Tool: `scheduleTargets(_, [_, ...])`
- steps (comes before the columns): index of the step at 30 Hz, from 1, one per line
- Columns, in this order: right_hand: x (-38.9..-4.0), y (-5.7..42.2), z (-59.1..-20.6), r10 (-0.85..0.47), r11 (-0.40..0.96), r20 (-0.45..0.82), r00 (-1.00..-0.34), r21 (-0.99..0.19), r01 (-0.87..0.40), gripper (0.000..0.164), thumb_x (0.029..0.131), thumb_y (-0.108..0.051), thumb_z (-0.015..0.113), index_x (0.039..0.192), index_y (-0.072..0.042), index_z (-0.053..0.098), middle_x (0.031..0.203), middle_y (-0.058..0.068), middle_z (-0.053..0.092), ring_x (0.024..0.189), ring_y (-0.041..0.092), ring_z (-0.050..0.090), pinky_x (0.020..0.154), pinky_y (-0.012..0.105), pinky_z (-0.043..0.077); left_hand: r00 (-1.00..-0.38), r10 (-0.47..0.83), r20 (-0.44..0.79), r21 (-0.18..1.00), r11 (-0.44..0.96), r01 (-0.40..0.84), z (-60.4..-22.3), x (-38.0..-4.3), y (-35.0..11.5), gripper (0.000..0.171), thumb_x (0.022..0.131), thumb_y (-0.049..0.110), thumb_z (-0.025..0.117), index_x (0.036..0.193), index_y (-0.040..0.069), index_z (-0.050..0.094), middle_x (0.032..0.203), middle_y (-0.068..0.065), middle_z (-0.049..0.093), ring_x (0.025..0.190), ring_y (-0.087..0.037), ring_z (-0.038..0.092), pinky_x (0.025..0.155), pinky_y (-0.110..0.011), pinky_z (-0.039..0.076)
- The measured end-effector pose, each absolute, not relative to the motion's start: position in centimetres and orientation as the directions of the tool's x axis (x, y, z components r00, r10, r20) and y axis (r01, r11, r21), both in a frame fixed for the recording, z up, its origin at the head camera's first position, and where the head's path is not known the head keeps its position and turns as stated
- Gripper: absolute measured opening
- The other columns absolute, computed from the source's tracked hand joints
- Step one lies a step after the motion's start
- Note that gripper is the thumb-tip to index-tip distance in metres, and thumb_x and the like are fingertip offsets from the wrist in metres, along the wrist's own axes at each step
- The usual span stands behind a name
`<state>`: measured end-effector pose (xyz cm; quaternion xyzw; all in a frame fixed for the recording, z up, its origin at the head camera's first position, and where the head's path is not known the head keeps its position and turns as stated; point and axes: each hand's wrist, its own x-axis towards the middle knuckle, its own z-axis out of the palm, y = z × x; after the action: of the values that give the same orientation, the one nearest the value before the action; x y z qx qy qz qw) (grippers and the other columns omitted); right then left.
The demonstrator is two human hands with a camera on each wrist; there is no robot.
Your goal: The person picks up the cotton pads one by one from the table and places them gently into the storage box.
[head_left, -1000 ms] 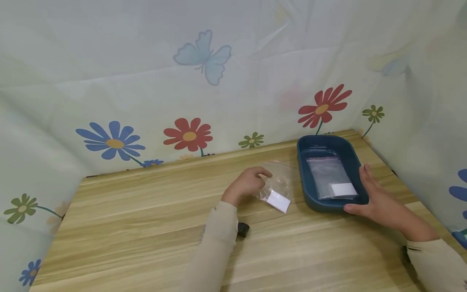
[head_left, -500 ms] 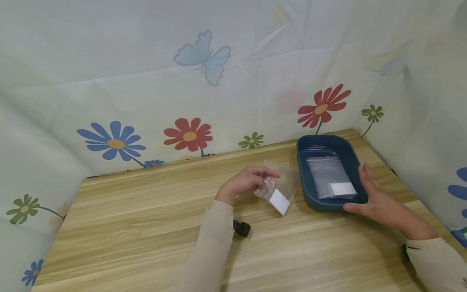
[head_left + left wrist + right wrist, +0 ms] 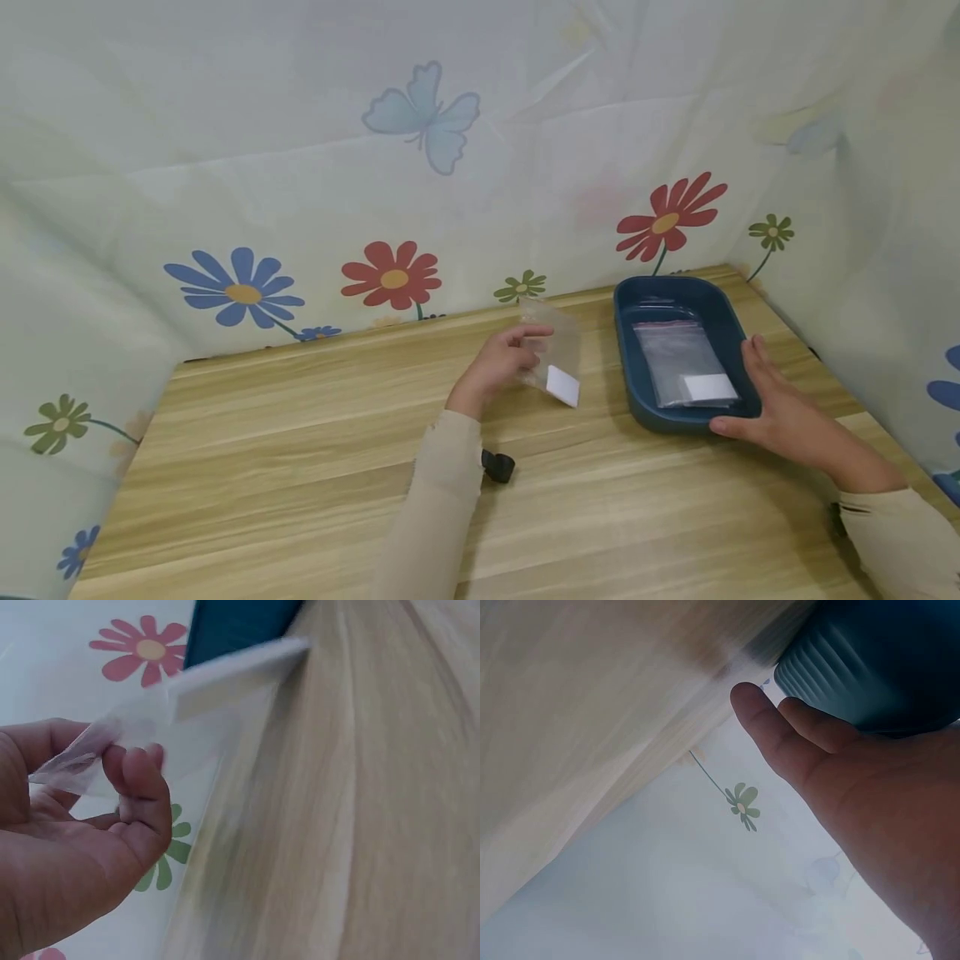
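Observation:
My left hand (image 3: pixel 497 367) pinches a clear plastic bag (image 3: pixel 562 337) between thumb and curled fingers, just left of the dark blue tray (image 3: pixel 628 375). A flat white rectangular piece (image 3: pixel 562 386) sits at the bag's lower end. In the left wrist view that white piece (image 3: pixel 232 682) tilts over the wood surface, away from my fingers. My right hand (image 3: pixel 787 421) rests against the tray's right side, thumb at the near corner. The right wrist view shows its straight fingers (image 3: pixel 776 739) along the tray's outer wall. Inside the tray lies another clear zip bag (image 3: pixel 675 354) with a white piece (image 3: pixel 708 387).
The wood-patterned table (image 3: pixel 300 467) spreads under both arms. Behind it and on both sides hangs a pale curtain (image 3: pixel 300 125) printed with flowers and a butterfly. A black strap piece (image 3: pixel 498 467) sticks out at the left sleeve.
The left hand has gathered up the bag, and its white piece has swung up and slightly left, away from the tray. The right hand and the tray have stayed in place.

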<state>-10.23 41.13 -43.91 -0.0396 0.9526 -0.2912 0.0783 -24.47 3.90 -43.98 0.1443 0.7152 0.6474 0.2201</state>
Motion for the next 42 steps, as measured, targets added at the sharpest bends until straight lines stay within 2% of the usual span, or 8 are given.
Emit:
scheduleTargets(3, [-10.3,41.11,-43.79,-0.12,0.827,-0.13,-0.984,-0.562,-0.027,0.128,0.087,-0.047,0.078,0.156,-0.001,-0.019,0.16,0.02,-0.031,0.138,0.066,0.002,0.1,0.079,0.017,-0.866,0.473,-0.161,0.986,0.105,-0.126,-44.02,-24.54,3.76,0.045,0.087,-0.01,0.051,0.128,-0.001,0.068,0.13,-0.017,0.064,0.106,-0.02,0.056,0.075,-0.027,0.047])
scheduleTargets(10, [-10.23,41.0,-43.65,-0.131,0.818,-0.116,-0.985,-0.573,-0.042,0.127,0.086,-0.044,0.079,0.156,0.001,-0.017,0.16,0.02,-0.03,0.139,0.065,0.002,0.102,0.078,0.016,-0.919,0.377,-0.114,0.978,0.204,-0.038,-44.1,-24.51,4.03,0.037,0.083,-0.011,0.061,0.116,0.0,0.073,0.116,-0.01,0.07,0.09,-0.017,0.059,0.072,-0.025,0.049])
scheduleTargets(18, [-10.13,41.18,-43.88,-0.128,0.822,-0.13,-0.983,-0.569,-0.032,0.126,0.087,-0.044,0.078,0.155,0.0,-0.019,0.159,0.02,-0.031,0.139,0.065,0.0,0.101,0.079,0.016,-0.923,0.376,-0.087,0.972,0.235,0.004,-44.32,-24.58,4.06,0.034,0.089,-0.01,0.059,0.118,-0.001,0.073,0.118,-0.011,0.071,0.108,-0.02,0.063,0.081,-0.026,0.049])
scheduleTargets(27, [-10.31,41.0,-43.7,-0.121,0.829,-0.132,-0.984,-0.558,-0.027,0.128,0.086,-0.046,0.078,0.155,0.0,-0.018,0.16,0.023,-0.028,0.138,0.066,0.003,0.101,0.079,0.017,-0.939,0.341,-0.042,0.946,0.316,0.072,-44.22,-24.92,4.01,0.026,0.088,-0.005,0.068,0.112,0.002,0.076,0.106,-0.009,0.073,0.092,-0.018,0.062,0.076,-0.027,0.05])
scheduleTargets(32, [-10.3,41.19,-43.54,-0.115,0.839,-0.119,-0.986,-0.544,-0.032,0.128,0.086,-0.047,0.079,0.156,0.001,-0.017,0.16,0.024,-0.028,0.139,0.065,0.005,0.1,0.078,0.019,-0.945,0.328,0.003,0.957,0.275,0.098,-44.1,-24.93,4.35,0.032,0.088,-0.008,0.068,0.117,0.004,0.074,0.111,-0.008,0.071,0.093,-0.02,0.061,0.077,-0.03,0.051])
scheduleTargets(35, [-10.11,41.13,-43.71,-0.116,0.84,-0.114,-0.987,-0.542,-0.036,0.128,0.085,-0.047,0.079,0.156,0.001,-0.016,0.16,0.024,-0.026,0.138,0.066,0.007,0.099,0.078,0.021,-0.942,0.336,0.014,0.971,0.221,0.093,-44.1,-24.78,4.2,0.042,0.088,-0.01,0.067,0.127,0.006,0.071,0.125,-0.009,0.067,0.088,-0.019,0.061,0.074,-0.03,0.054])
scheduleTargets(38, [-9.96,41.09,-43.86,-0.118,0.84,-0.105,-0.988,-0.541,-0.043,0.127,0.085,-0.047,0.079,0.157,0.001,-0.014,0.161,0.025,-0.023,0.138,0.066,0.009,0.099,0.078,0.022,-0.935,0.353,0.018,0.983,0.165,0.081,-43.93,-24.62,4.05,0.059,0.087,-0.01,0.068,0.141,0.012,0.061,0.142,-0.007,0.058,0.075,-0.015,0.061,0.068,-0.028,0.055])
scheduleTargets(42, [-9.99,41.02,-43.77,-0.122,0.838,-0.089,-0.989,-0.543,-0.054,0.126,0.085,-0.047,0.079,0.157,0.001,-0.014,0.162,0.024,-0.022,0.137,0.066,0.012,0.098,0.078,0.024,-0.926,0.374,0.041,0.99,0.112,0.089,-43.46,-24.48,4.18,0.081,0.086,-0.009,0.069,0.156,0.021,0.041,0.157,0.002,0.042,0.062,-0.01,0.055,0.058,-0.023,0.049])
